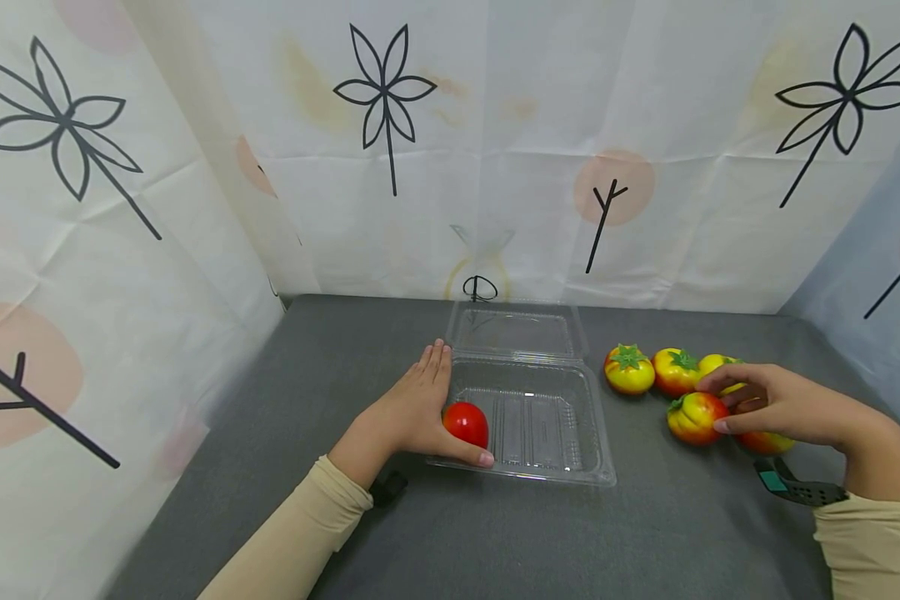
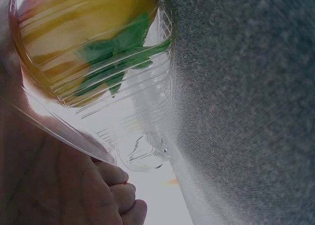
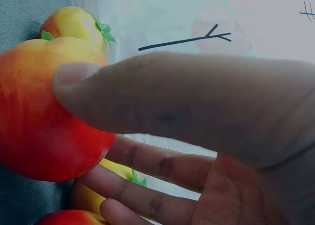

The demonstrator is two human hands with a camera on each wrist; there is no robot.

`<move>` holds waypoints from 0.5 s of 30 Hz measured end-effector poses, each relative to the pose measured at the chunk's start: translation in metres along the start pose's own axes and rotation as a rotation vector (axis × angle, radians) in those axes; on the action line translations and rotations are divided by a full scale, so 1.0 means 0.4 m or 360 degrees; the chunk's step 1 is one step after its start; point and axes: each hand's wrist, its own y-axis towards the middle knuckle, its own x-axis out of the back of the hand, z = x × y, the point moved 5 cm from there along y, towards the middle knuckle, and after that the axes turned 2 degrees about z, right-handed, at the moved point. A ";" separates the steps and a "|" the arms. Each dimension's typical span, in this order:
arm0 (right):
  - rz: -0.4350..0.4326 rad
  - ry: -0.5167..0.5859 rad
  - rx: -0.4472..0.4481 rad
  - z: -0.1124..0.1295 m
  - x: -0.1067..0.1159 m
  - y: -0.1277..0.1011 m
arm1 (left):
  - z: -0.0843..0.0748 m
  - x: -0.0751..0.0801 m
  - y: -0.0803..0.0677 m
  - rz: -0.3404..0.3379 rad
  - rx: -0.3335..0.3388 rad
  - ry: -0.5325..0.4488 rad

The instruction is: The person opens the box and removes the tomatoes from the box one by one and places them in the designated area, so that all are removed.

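Observation:
A clear plastic clamshell container (image 1: 528, 475) lies with its lid (image 1: 517, 329) folded back. Inside, at the left, is a tomato (image 1: 467, 423), red from above. Through the container wall, the left wrist view shows a yellow tomato (image 2: 54, 48) with green leaves. My left hand (image 1: 420, 408) rests against the container's left side with straight fingers, its thumb along the front edge. To the right, my right hand (image 1: 787, 404) holds a red-and-yellow tomato (image 1: 694, 418) between thumb and fingers. The right wrist view shows the thumb pressed on this tomato (image 3: 44, 116), other fingers partly behind it.
Right of the container sit more red-and-yellow tomatoes: one nearest it (image 1: 629, 371), another beside it (image 1: 673, 372), a third (image 1: 714, 367) partly behind my right hand and one (image 1: 767, 442) under it. A patterned white cloth (image 1: 525, 225) borders the dark grey table (image 1: 540, 542).

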 end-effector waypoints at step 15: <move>-0.0022 -0.0026 -0.0017 0.005 0.002 -0.002 | -0.001 0.001 0.001 0.0000 0.0000 0.0003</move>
